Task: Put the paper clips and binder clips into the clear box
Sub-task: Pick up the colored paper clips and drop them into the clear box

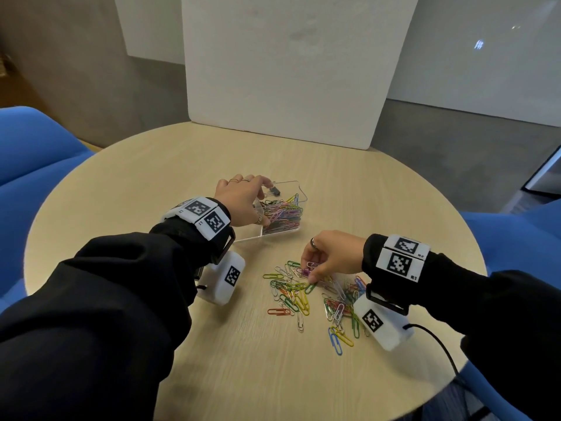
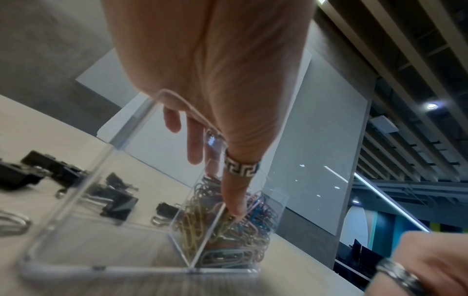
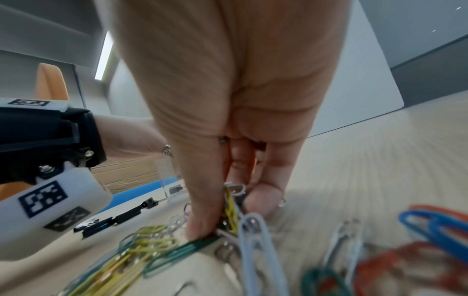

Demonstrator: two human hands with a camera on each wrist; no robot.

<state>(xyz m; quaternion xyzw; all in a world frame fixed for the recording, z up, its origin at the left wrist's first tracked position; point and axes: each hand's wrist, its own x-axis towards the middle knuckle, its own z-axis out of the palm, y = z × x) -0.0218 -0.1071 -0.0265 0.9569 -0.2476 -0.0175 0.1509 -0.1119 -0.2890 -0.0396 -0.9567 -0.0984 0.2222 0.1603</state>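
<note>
A clear box (image 1: 292, 182) with a divider stands on the round wooden table (image 1: 145, 177). One compartment is packed with coloured paper clips (image 1: 282, 212), also seen in the left wrist view (image 2: 228, 236). A black binder clip (image 1: 274, 189) shows at the box's far side. My left hand (image 1: 264, 202) grips the box, fingers over its rim and thumb (image 2: 235, 208) against the wall. Loose paper clips (image 1: 299, 296) lie in a pile in front. My right hand (image 1: 311, 273) pinches a few paper clips (image 3: 233, 208) at the pile's top. More binder clips (image 2: 119, 206) lie beside the box.
A white foam board (image 1: 288, 71) stands upright at the table's far edge. Blue chairs (image 1: 30, 141) flank the table on both sides. A black cable (image 1: 440, 344) trails from my right wrist device. Black binder clips (image 3: 119, 217) lie on the table near my left wrist.
</note>
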